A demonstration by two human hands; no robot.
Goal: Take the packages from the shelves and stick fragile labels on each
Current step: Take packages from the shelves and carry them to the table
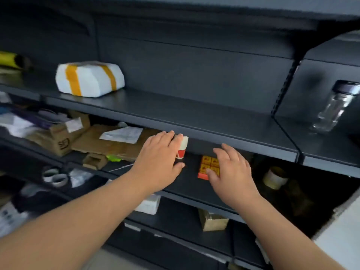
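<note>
Head view: dark metal shelving [175, 110]. The landmark is an orange box [206, 166] with yellow squares on top, lying flat on the middle board. The right hand [231, 172] is open with fingers spread, lying over the box's right part, thumb touching its near edge. The left hand [157, 162] is just left of the box, also open, fingers extended and thumb spread wide. Its fingertips are at the top of a small red-and-white paper cup [183, 148] standing just left of and behind the box; actual contact unclear. A white package [89, 78] with two yellow tape bands sits one board above the box, well to its left. A glass jar [331, 108] with a dark lid is above and far right of the box. A tape roll [274, 178] is right of the box at the same level. Flattened cardboard [109, 143] with a paper slip lies left of the box. A gold carton [214, 221] is one board below the box.
</note>
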